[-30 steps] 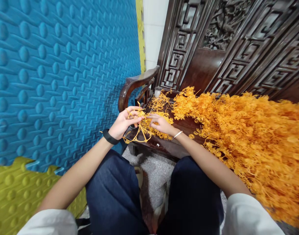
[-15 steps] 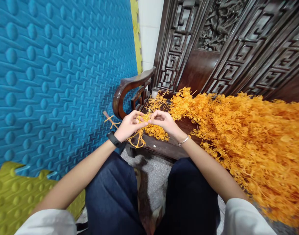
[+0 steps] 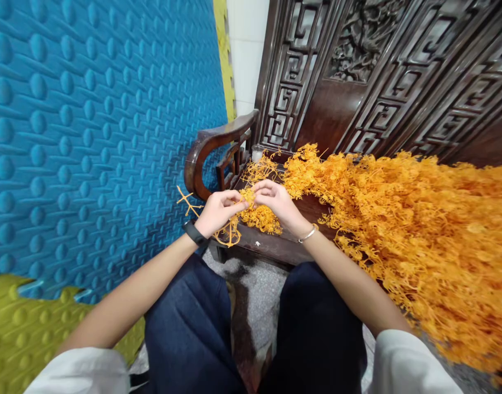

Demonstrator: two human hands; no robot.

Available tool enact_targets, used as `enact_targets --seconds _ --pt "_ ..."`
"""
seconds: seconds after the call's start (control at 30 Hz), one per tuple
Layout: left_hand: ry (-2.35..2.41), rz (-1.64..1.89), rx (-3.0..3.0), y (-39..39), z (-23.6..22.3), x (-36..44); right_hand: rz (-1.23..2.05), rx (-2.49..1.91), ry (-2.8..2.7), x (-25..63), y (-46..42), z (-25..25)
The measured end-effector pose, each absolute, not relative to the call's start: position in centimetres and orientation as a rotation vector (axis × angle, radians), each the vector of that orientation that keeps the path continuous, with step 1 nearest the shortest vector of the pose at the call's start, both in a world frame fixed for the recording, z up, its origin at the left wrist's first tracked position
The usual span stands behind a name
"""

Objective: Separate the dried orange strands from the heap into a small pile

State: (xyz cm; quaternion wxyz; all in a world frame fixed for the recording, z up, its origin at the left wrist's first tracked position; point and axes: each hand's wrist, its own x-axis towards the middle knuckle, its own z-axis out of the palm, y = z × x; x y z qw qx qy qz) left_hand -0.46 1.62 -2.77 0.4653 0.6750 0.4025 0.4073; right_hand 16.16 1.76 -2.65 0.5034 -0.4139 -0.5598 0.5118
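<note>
My left hand (image 3: 221,210), with a black band at the wrist, pinches an orange plastic flower sprig (image 3: 247,195) between thumb and fingers. Bare forked stems (image 3: 189,201) stick out to the left behind that hand. My right hand (image 3: 275,202), with a silver bangle, curls its fingers at the other side of the same sprig; the fingertips are partly lost among the fine strands. Beneath my hands, a small bunch of orange sprigs (image 3: 262,219) lies on the dark wooden bench seat (image 3: 271,244).
A large heap of orange plastic sprigs (image 3: 419,230) covers the bench to the right. A curved armrest (image 3: 193,164) rises at the left, and a carved backrest (image 3: 328,115) stands behind. Blue foam matting (image 3: 90,137) fills the left, with a yellow-green piece (image 3: 24,323) below.
My right hand has drawn slightly away from the left thumb, its thumb no longer meeting it. The forked stems at the left have turned a little. The view has shifted slightly.
</note>
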Motion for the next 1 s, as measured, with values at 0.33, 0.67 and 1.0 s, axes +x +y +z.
enact_targets --seconds 0.33,0.67,1.0 --pt "0.961 0.989 1.744 1.6 -2.9 -1.0 1.384 -0.907 -1.366 16.6 2.0 -2.6" --pt "1.103 1.089 1.881 0.6 -3.5 0.3 1.259 -1.016 -1.353 16.3 2.9 -2.5" --pt "1.093 1.186 1.526 1.4 -2.9 -2.7 0.807 -1.229 -1.257 25.0 7.5 -5.2"
